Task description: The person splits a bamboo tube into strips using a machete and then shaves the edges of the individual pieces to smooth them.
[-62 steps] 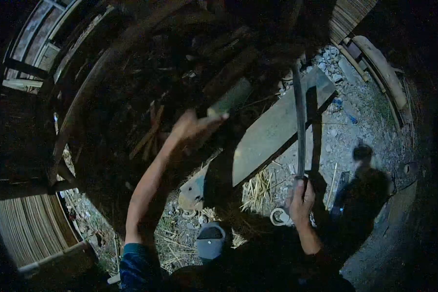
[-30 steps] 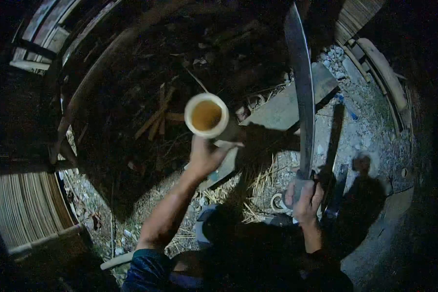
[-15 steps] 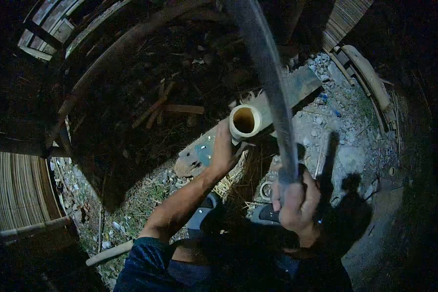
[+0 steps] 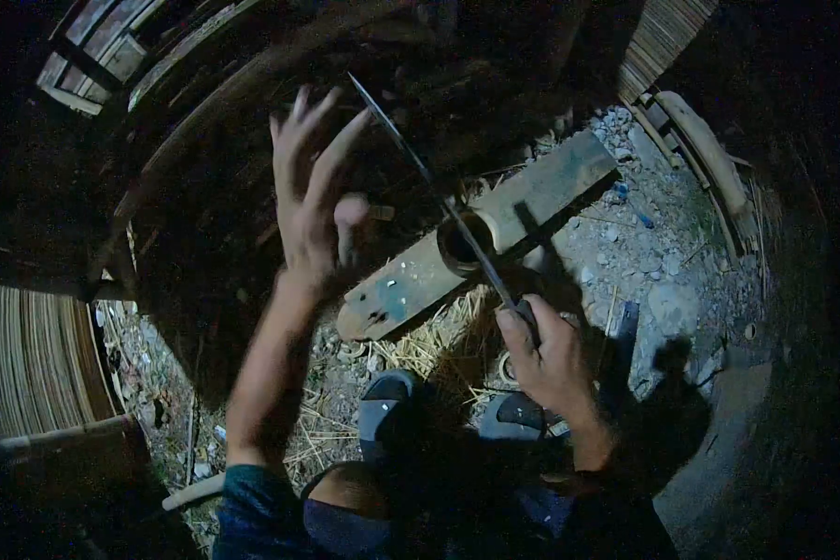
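Night yard, seen from head cam: R hand (image 4: pixel 546 353) fisted round the machete (image 4: pixel 420 171) handle, blade slanting up-left w/ its edge laid across the open rim of the bamboo (image 4: pixel 448 252); bamboo stands on the plank (image 4: pixel 392 294), near its middle; L hand (image 4: pixel 313 191) raised, fingers spread, holding nothing, well clear of the blade on its left; straw (image 4: pixel 429 341) & sandals (image 4: pixel 387 411) just below plank; open gravel (image 4: pixel 644 266) to the right.
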Tool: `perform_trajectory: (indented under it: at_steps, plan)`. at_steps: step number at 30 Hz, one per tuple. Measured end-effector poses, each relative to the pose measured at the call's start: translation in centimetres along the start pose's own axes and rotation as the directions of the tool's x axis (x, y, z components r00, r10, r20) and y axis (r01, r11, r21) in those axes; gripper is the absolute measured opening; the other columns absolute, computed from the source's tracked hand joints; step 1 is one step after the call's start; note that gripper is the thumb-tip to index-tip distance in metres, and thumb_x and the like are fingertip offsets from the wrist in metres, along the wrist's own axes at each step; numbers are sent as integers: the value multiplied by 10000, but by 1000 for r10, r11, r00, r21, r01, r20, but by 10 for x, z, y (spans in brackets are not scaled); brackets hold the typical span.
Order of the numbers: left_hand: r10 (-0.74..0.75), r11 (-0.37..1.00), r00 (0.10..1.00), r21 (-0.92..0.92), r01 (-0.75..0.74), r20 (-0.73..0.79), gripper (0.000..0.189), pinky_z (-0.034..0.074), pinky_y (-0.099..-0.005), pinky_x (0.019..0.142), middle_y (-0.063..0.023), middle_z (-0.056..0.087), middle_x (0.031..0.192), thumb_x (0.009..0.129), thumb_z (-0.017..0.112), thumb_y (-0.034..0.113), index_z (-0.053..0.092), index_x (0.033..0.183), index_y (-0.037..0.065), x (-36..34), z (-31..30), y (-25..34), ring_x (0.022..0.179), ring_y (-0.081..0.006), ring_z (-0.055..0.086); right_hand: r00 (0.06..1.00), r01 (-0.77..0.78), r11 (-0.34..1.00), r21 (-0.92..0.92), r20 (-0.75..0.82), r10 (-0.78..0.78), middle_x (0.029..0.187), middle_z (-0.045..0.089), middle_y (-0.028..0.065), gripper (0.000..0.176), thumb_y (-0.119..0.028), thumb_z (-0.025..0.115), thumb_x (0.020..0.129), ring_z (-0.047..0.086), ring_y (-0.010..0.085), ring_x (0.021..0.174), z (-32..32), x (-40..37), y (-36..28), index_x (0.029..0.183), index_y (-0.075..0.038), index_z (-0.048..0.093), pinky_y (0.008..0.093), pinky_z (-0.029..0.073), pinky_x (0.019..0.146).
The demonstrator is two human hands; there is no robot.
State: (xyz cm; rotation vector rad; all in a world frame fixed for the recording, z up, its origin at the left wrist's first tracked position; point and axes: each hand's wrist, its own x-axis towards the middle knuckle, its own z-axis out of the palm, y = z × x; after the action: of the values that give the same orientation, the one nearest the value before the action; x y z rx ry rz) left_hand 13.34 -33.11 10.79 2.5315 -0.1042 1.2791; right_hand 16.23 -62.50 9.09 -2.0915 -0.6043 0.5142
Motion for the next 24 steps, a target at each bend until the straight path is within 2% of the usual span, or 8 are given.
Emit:
perform_trajectory:
  at_steps: [1, 4, 8, 9, 13, 15, 18, 24]
  plan:
    - [201, 950, 970, 212, -227, 136, 574, 196, -552, 1194, -167, 537, 1379, 986, 438, 548, 683, 1213, 81, 36, -9, -11, 1424, -400, 337, 1000, 27, 999, 36, 15, -27, 723, 653, 199, 394, -389, 678, 923, 673, 368, 673, 0, 2, 1, 980, -4, 620, 430, 503, 608]
    - [415, 856, 831, 149, -494, 371, 540, 243, -534, 1184, -156, 627, 1267, 967, 491, 525, 730, 1088, 56, 92, -5, -25, 1353, -388, 442, 996, 75, 997, 23, 36, -76, 703, 658, 159, 421, -408, 754, 860, 678, 292, 641, -22, -3, -28, 959, -18, 632, 396, 510, 604]
    - [192, 935, 865, 181, -305, 463, 468, 384, -479, 1095, -117, 700, 1103, 969, 514, 477, 757, 989, 78, 31, 57, -66, 1096, -343, 628, 982, -112, 983, -148, 133, 132, 686, 649, 141, 451, -413, 805, 804, 666, 286, 629, -14, 18, 6, 917, -13, 631, 385, 515, 618]
    - [138, 978, 822, 58, -203, 552, 480, 386, -468, 1093, -129, 694, 1134, 995, 480, 473, 752, 1020, 78, 28, 53, -57, 1134, -342, 610, 999, 51, 944, -325, 19, -48, 688, 643, 151, 468, -419, 811, 795, 647, 305, 617, 2, 18, 33, 899, 0, 628, 404, 509, 621]
    - [112, 956, 763, 139, -257, 637, 443, 301, -515, 1151, -156, 628, 1292, 922, 587, 370, 668, 1208, 41, 20, 38, -70, 1262, -361, 532, 989, -43, 995, -88, 138, 55, 745, 660, 195, 458, -396, 821, 780, 645, 355, 660, -20, 38, 22, 944, -8, 642, 426, 517, 656]
    - [323, 818, 680, 167, -551, 658, 559, 422, -464, 1044, -123, 667, 1171, 850, 652, 557, 649, 1181, 107, 27, 34, -82, 1163, -312, 604, 988, 48, 960, -277, 154, -5, 667, 617, 115, 370, -309, 832, 776, 578, 206, 574, -32, 50, 21, 880, -11, 639, 375, 481, 588]
    - [202, 942, 623, 24, -334, 756, 562, 463, -448, 1005, -124, 668, 1090, 785, 715, 537, 637, 1157, 124, 29, 9, -57, 1089, -315, 636, 991, 117, 950, -289, 103, -90, 673, 633, 116, 314, -249, 818, 786, 627, 196, 599, -35, 59, 26, 930, -15, 662, 354, 498, 597]
    - [210, 938, 729, 76, -338, 652, 377, 521, -442, 869, -87, 680, 981, 817, 700, 409, 620, 1034, 112, 4, -2, -58, 959, -302, 669, 967, 251, 922, -294, 118, -226, 726, 665, 195, 207, -87, 740, 784, 707, 335, 694, -35, 67, 24, 970, -26, 674, 377, 523, 624]
